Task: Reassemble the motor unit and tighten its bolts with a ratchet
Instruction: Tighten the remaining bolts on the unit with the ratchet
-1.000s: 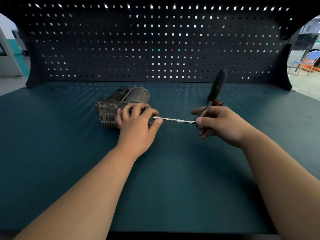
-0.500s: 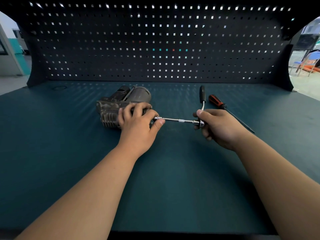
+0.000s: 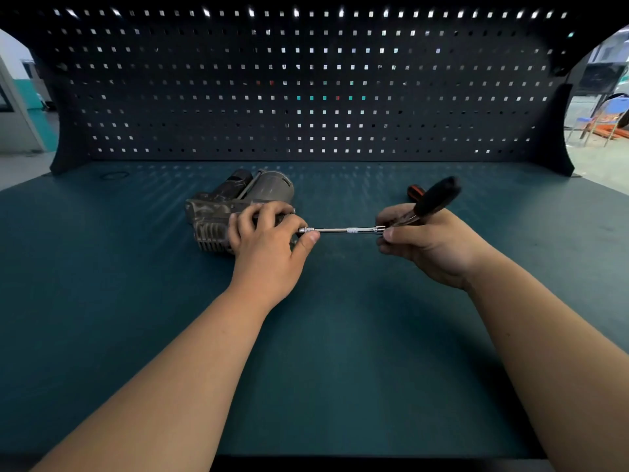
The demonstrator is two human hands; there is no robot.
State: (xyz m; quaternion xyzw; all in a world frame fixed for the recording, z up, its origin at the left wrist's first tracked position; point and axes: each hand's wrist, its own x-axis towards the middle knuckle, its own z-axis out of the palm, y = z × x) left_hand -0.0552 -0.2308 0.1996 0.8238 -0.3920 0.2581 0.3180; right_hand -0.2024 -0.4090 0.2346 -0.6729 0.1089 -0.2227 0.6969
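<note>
A dirty grey and brown metal motor unit (image 3: 235,203) lies on its side on the dark blue-green table top (image 3: 340,352). It has a round grey can at its far end and thin ribs at its near end.

The left hand (image 3: 269,243) sits on the right side of the motor unit. Its fingers (image 3: 258,218) are curled over the top and hold the motor unit down. Its thumb sticks out to the right and touches the tip of a thin shiny silver bar (image 3: 343,229). The bar runs flat, straight out from the right side of the motor unit, a little above the table top. The spot where the bar meets the motor unit is hidden by the left hand.

At the far end of the bar, to the right of the motor unit, is a ratchet (image 3: 439,199) with a black handle. The right hand (image 3: 432,243) grips the ratchet at its head, with the fingers curled round it and the thumb pressed where the bar joins on. The black handle points up and away, and it looks blurry.

Just past the right hand, an orange and black screwdriver handle (image 3: 415,191) peeks out. Behind the motor unit stands a black metal wall (image 3: 306,97) full of small square holes. Far to the right of the motor unit, past that wall, is a blue chair (image 3: 616,105).
</note>
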